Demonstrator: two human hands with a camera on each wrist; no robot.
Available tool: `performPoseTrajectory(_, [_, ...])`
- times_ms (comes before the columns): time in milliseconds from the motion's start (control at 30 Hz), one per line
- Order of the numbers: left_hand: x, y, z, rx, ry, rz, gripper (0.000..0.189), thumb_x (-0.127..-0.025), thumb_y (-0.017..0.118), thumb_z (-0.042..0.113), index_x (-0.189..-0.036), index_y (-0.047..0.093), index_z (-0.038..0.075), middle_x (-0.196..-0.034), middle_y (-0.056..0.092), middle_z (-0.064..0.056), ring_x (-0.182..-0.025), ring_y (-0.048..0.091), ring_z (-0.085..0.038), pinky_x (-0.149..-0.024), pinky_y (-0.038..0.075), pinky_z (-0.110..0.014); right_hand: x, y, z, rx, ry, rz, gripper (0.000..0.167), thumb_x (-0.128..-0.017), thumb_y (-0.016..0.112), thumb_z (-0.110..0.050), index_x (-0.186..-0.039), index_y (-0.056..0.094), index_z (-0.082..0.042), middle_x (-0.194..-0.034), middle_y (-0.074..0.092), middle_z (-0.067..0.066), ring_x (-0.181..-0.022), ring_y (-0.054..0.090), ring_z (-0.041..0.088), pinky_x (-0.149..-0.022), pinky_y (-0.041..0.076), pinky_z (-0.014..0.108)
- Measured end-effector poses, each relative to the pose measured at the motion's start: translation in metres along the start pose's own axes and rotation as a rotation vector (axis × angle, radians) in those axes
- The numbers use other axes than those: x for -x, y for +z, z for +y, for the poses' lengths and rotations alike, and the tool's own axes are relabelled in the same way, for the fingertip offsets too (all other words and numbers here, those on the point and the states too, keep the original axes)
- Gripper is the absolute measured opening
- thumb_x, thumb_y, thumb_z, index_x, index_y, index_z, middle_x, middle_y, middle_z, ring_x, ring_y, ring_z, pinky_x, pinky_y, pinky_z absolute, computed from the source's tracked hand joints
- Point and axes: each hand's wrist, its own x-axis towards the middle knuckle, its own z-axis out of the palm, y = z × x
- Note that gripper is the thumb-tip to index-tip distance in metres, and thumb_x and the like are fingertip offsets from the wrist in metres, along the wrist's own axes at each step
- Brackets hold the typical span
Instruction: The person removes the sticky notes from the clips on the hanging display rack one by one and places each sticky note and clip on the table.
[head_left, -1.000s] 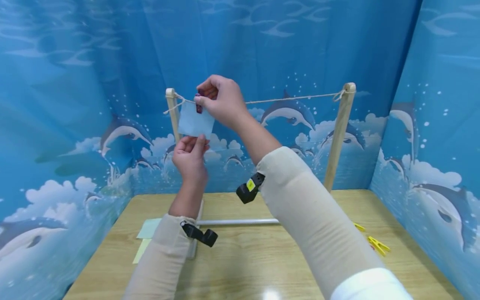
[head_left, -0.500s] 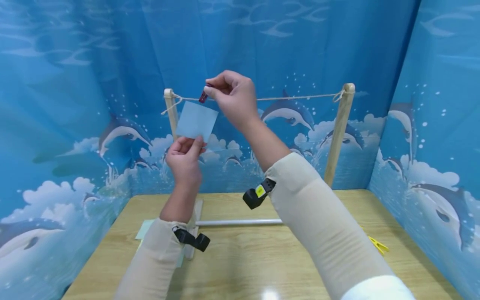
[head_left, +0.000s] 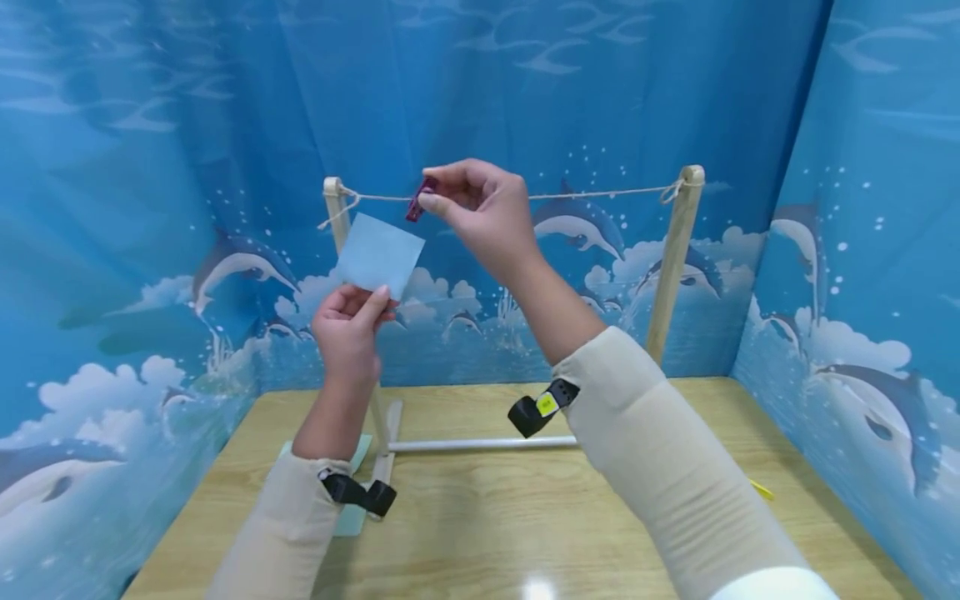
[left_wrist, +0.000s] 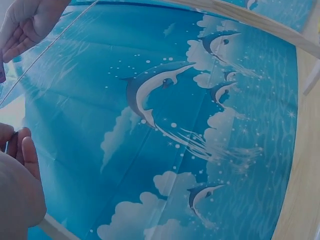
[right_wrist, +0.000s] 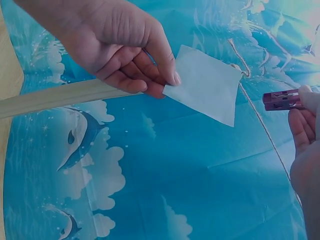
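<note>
A light blue square of paper (head_left: 380,257) is pinched at its lower edge by my left hand (head_left: 347,333), thumb in front. It hangs tilted, its top corners just below the string (head_left: 615,192) tied between two wooden posts. Up and to the right, my right hand (head_left: 487,208) pinches a dark red clothespin (head_left: 422,200) between thumb and fingers, overlapping the string in the head view. In the right wrist view the clothespin (right_wrist: 282,100) points toward the paper (right_wrist: 205,85), with a gap between them.
The left post (head_left: 337,208) and right post (head_left: 671,267) rise from the table, joined low down by a white bar (head_left: 480,444). Pale green paper (head_left: 351,522) lies by the left foot. Part of a yellow clothespin (head_left: 762,490) shows beyond my right sleeve.
The clothespin has come off the paper's top edge and moved right with my right hand. My left hand has drawn the paper down and slightly left, and it now tilts.
</note>
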Motion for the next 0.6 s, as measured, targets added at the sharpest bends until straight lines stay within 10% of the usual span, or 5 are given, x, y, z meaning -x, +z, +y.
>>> performPoseTrajectory(600, [0.006,-0.015,0.003,-0.07,0.005,-0.101,0.018,-0.085,0.077,0.013,-0.093,0.068,-0.002,-0.083,0.07,-0.007,-0.069,0.069,-0.021,-0.07,0.06,-0.03,0.034,-0.018,0.016,0.018,0.074,-0.066,0.031,-0.088,0.072,-0.003,-0.118,0.066,0.002,-0.103,0.067,0.012,-0.095,0.065,0.018,-0.09,0.054,0.029])
